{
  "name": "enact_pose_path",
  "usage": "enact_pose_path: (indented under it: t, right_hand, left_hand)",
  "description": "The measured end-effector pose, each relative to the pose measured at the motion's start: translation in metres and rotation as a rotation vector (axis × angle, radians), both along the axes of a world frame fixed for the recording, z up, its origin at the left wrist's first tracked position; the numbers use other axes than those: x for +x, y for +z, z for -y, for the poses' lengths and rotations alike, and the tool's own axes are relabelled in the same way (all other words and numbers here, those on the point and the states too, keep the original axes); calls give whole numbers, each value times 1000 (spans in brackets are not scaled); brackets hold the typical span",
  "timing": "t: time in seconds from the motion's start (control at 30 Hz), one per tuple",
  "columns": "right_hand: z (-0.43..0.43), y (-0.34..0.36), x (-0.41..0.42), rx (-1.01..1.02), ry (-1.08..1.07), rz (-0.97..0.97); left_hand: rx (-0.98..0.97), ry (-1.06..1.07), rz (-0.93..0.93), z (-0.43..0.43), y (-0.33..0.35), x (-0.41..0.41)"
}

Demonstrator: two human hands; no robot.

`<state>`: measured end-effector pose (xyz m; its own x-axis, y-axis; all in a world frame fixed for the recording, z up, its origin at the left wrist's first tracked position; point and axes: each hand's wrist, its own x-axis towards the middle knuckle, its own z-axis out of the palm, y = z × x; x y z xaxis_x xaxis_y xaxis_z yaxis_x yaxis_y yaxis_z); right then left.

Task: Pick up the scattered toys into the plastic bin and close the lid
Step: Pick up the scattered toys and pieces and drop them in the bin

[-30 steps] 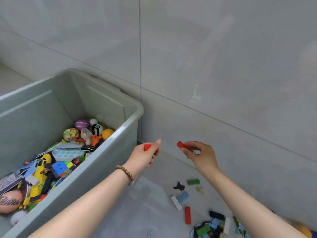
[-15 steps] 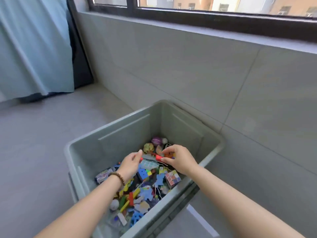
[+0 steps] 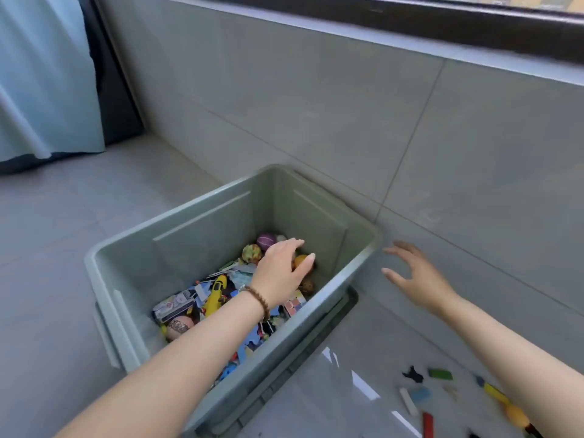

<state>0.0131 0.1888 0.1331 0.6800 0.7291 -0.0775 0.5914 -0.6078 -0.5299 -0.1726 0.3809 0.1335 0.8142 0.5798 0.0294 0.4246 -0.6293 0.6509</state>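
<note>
As it overhangs the bin [image 3: 202, 241], the left hand [image 3: 282, 269] seems empty.

Pale blue curtain [image 3: 41, 74] hangs at left; dark window frame [image 3: 410, 20] tops grey tiled wall [image 3: 316, 105].

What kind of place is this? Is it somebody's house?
Probably a room in a home, down on the floor by a window. A blue curtain hangs at the left, a dark window frame runs above the tiled wall, and a plastic bin holds toys.
</note>
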Motion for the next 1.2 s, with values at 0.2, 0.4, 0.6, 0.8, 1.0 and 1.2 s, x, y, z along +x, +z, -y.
enact_pose_path:
  t: [0.2, 0.4, 0.6, 0.8, 1.0, 1.2]
  right_hand:
    - [117, -30, 22, -56, -150, -91]
    - [203, -116, 21, -71, -307, -347]
    - [219, -197, 12, -34, -370, -560]
    - [218, -252, -9, -63, -322, -560]
    - [235, -275, -34, -136, -218, -367]
    - [241, -282, -38, -94, -204, -269]
  left_hand:
    - [-6, -197, 119, 104, -4, 68]
    - [-312, -222, -234, 177, -100, 103]
    - [-413, -249, -434, 214, -196, 101]
    - [-340, -327, -519, 236, -249, 99]
    - [-188, -302, -518, 252, -271, 99]
    - [-155, -251, -462, 257, -280, 104]
